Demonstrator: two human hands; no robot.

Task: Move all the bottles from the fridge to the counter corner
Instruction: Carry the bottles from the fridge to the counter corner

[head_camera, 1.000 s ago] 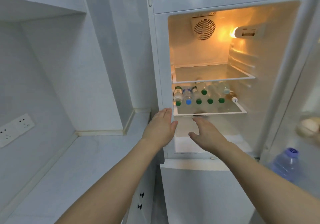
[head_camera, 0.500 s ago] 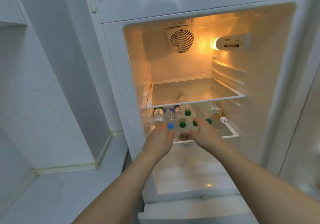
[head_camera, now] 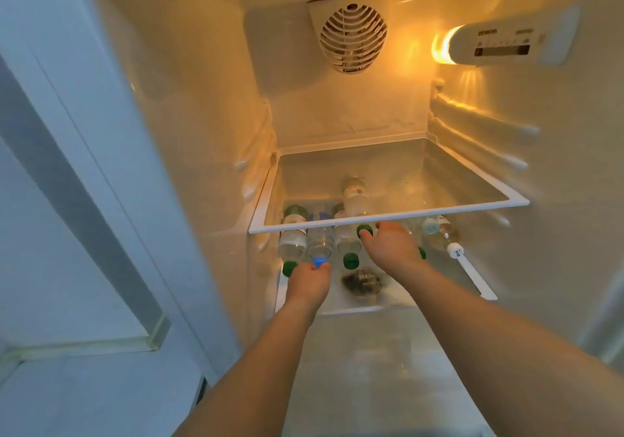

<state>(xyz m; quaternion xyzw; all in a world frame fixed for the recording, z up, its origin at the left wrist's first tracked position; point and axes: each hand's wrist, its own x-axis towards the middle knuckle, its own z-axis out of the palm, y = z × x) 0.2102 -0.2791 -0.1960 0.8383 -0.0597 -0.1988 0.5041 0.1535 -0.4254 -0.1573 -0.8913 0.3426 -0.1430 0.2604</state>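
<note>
both hands now reach deep onto the lower glass fridge shelf [head_camera: 472, 278], up from its front edge: left hand [head_camera: 310, 281] pinches the clear blue-capped plastic bottle [head_camera: 320, 246], right hand [head_camera: 391, 246] spread, empty, over green-capped bottles [head_camera: 347, 244], first pickup starting.

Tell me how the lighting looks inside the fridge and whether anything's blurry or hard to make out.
Head view: the lamp casts orange glare over the walls; the bottles look hazy through the glass shelf; wide-angle bending curves the edges; both hands, left hand and right hand, are slightly soft.
</note>
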